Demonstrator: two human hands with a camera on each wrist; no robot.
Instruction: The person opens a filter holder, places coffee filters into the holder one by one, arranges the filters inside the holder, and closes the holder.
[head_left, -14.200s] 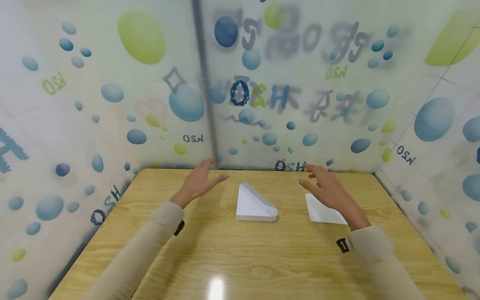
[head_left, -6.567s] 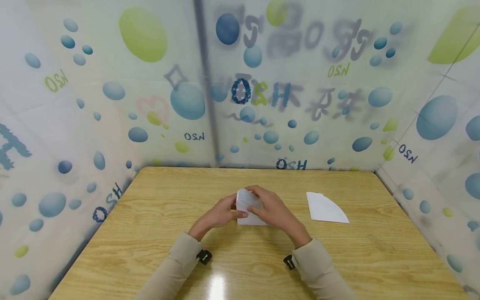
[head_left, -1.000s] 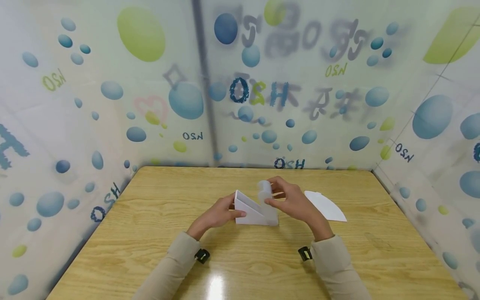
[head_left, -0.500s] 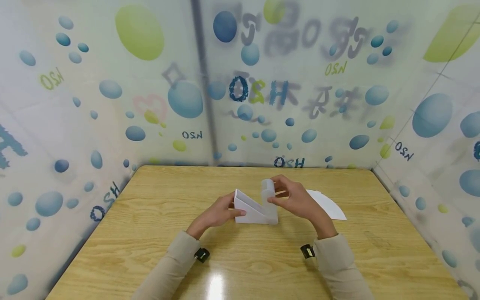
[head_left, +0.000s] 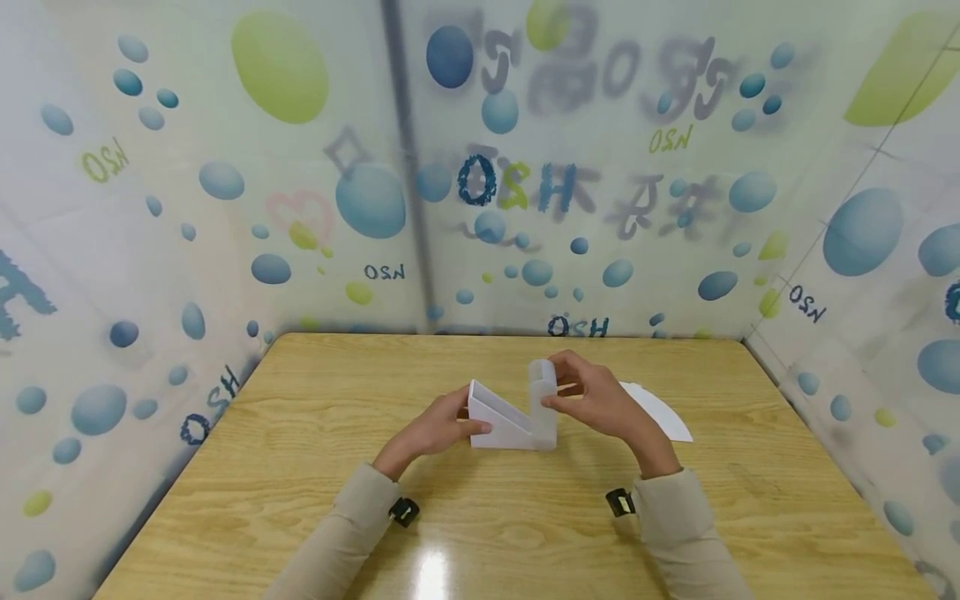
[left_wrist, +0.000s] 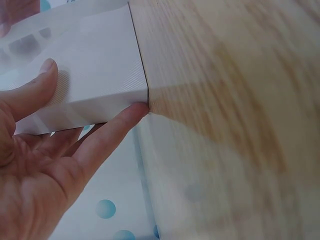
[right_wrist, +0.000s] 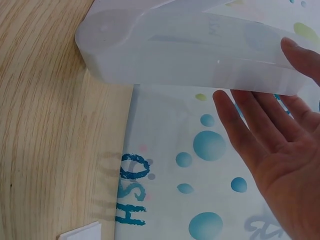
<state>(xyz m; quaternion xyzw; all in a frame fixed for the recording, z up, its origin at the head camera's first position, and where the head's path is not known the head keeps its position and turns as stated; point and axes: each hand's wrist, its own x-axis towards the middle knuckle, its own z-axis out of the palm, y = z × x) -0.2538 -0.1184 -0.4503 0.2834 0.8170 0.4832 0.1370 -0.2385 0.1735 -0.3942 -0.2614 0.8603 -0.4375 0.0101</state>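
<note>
A white wedge-shaped case stands on the wooden table, its slanted top uncovered. My left hand holds its tall left end, thumb on the near face and fingers behind. In the left wrist view, the thumb lies on the smooth white case, and a fingertip reaches its bottom edge. The translucent hinged lid points upward from the case's low right end. My right hand pinches the lid's free end. In the right wrist view, thumb and fingers sit on opposite sides of the lid.
To the right, partly behind the right forearm, lies a fan-shaped stack of white paper. The wooden table reaches back to a patterned cloth wall, with more cloth along both sides.
Earlier both hands hovered apart and the lid covered the case. They then took hold of it, and the right hand swung the lid up and rightward to upright; the left hand stays put.
</note>
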